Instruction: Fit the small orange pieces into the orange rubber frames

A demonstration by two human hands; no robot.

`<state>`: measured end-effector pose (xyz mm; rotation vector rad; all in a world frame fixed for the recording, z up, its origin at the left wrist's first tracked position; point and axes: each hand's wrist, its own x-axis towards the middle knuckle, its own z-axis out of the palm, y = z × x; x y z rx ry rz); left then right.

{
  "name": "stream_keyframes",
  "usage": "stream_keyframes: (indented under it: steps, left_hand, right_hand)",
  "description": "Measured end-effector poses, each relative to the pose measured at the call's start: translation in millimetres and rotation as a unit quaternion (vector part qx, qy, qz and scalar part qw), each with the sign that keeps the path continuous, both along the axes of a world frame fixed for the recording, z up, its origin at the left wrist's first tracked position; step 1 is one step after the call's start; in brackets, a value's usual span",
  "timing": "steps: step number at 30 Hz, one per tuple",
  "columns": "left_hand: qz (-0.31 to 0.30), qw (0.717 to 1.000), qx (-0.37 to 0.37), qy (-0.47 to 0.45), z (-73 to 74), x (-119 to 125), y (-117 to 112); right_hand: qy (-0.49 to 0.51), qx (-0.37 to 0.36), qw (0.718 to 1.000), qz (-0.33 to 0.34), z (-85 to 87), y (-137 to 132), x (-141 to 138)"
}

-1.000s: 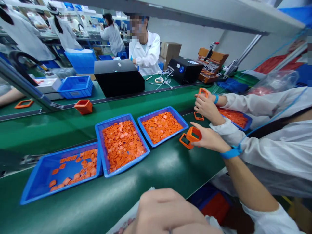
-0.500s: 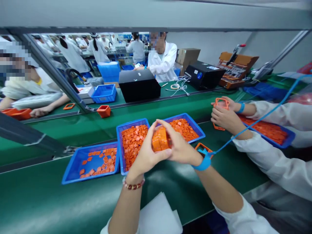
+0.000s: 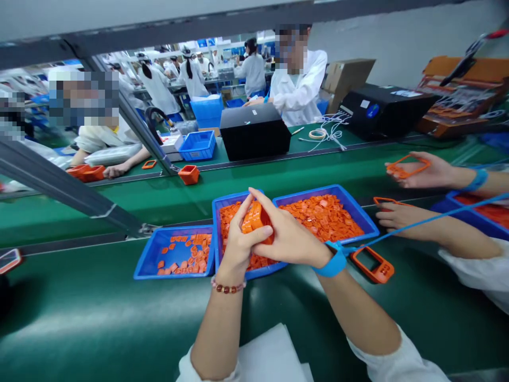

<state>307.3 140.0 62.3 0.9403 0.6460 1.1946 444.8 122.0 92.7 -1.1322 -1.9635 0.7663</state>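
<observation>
Between my two hands is a stack of orange plastic frames (image 3: 257,216), held up over the middle blue tray. My left hand (image 3: 237,248) closes round its near left side, thumb across the front. On the other side my right hand (image 3: 293,237) wraps the stack, its fingertips meeting the left ones at the top. Palms and fingers hide much of the stack. Below, the middle tray (image 3: 217,233) is heaped with small orange pieces. A single orange frame (image 3: 385,272) lies on the green belt right of my right wrist, which wears a blue strap with a cord.
Two more blue trays of orange pieces, a left tray (image 3: 145,260) and a right tray (image 3: 373,232), flank the middle one. At right, a co-worker's hands (image 3: 413,220) handle orange frames. White sheets (image 3: 274,355) lie near me. A metal post (image 3: 71,183) slants at left.
The view has swung left, bringing a device with a white and orange edge into sight. My hands still hold the stack, now turned slightly. The co-worker's hands have moved apart, each at a frame.
</observation>
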Motion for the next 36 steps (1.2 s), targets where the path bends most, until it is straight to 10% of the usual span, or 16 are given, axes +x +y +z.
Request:
stream_keyframes:
  steps: [9, 17, 27, 36]
  left_hand:
    - [0.055, 0.998, -0.022, 0.021, 8.5, 4.0, -2.9]
    - [0.127, 0.99, 0.015, 0.062, 3.1, 9.7, -1.6]
    - [0.052, 0.996, -0.064, -0.021, 16.5, 0.9, -4.9]
    - [-0.05, 0.997, -0.05, -0.039, 11.0, -5.3, -7.9]
  right_hand:
    - [0.009, -0.031, 0.993, 0.114, -9.1, 10.4, 14.0]
    - [-0.092, 0.034, 0.995, 0.025, -14.7, 11.3, 18.4]
    - [-0.017, 0.16, 0.981, 0.111, -12.0, 13.4, 6.2]
    - [-0.013, 0.244, 0.969, 0.032, -4.5, 6.3, 2.2]
